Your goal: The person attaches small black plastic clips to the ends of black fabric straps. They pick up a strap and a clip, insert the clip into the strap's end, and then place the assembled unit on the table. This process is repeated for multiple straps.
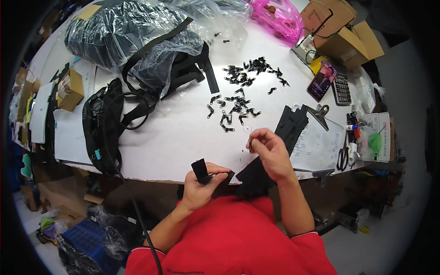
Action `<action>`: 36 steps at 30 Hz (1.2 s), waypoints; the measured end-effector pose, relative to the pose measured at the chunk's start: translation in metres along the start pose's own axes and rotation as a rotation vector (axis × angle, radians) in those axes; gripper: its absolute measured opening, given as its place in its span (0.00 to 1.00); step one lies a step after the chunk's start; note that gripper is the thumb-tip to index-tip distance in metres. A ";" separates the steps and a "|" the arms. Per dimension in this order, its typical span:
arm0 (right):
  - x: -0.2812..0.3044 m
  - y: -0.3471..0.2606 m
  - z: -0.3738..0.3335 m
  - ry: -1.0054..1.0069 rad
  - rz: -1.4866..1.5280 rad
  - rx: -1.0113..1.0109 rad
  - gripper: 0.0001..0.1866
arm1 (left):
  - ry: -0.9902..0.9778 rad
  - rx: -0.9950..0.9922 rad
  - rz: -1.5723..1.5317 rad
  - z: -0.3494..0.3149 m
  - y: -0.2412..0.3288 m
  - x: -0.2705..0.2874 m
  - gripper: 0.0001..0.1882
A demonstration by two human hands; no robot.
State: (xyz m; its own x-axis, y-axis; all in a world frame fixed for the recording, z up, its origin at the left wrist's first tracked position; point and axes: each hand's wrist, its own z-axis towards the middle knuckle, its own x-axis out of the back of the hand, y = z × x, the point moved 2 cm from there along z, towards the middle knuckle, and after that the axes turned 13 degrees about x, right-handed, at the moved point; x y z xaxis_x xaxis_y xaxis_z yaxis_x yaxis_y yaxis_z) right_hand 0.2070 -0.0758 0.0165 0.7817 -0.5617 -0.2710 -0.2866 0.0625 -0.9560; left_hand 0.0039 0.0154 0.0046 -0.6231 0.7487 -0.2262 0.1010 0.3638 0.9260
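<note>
1. Hands: two. Left hand [200, 188] closed, fingers curled round one folded black strip [199, 169] above the table's near edge; one end stands up, another pokes out past the thumb.
2. Right hand [273, 156] nearly closed, thumb and fingertips pinched on one small dark piece [250, 145], too small to identify.
3. One bundle of black strips [293, 124] beside the right hand, running past the table's near edge; overlapped, strips uncountable.
4. Small black fittings [238, 105] on the white table [178, 142]: two loose clusters, dozens, exact count impossible; two more lie farther back.
5. At right: one phone [322, 81], one calculator [342, 89], one clipboard [319, 145], one pair of scissors [343, 158].
</note>
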 end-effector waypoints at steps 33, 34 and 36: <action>-0.024 -0.021 -0.064 -0.108 -0.503 0.374 0.10 | -0.012 -0.172 0.203 -0.011 0.024 -0.026 0.09; -0.024 -0.022 -0.064 -0.130 -0.574 0.427 0.09 | 0.001 -0.151 0.165 -0.013 0.023 -0.028 0.09; -0.023 -0.025 -0.064 -0.172 -0.716 0.534 0.08 | 0.011 -0.129 0.118 -0.014 0.021 -0.028 0.09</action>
State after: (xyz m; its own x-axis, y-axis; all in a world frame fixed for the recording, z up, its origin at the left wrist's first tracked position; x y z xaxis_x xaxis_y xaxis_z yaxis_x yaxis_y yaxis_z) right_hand 0.1612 -0.1170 0.0537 0.7582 -0.4850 0.4357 0.5607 0.1439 -0.8155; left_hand 0.0127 -0.0060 0.0350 -0.6211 0.7758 -0.1114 0.0740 0.1996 0.9771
